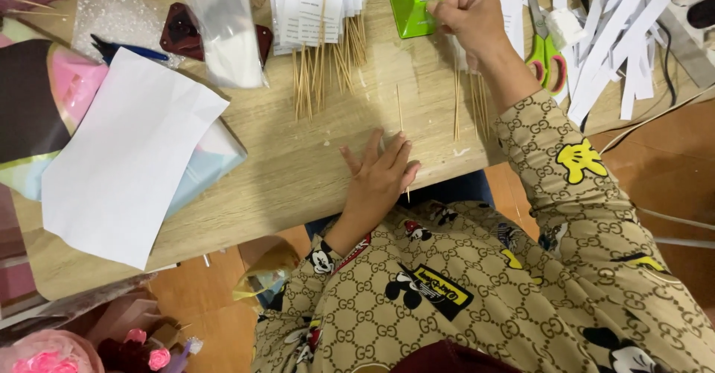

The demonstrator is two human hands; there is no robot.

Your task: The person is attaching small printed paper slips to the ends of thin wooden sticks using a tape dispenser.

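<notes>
Bright, even light (soft shadows)

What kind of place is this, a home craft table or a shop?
Probably a home craft table: wooden skewers, cut paper strips, scissors and a green tape dispenser that the right hand reaches.

Pale matt wood-grain table (pixel 298 172); thin raw wooden skewers (pixel 320 75); glossy green plastic tape dispenser (pixel 411 0); matt white paper sheet (pixel 123 157); clear, shiny plastic bag (pixel 223 26); soft printed cloth sleeve (pixel 566 172); scissors (pixel 542 45) with smooth plastic handles.
</notes>
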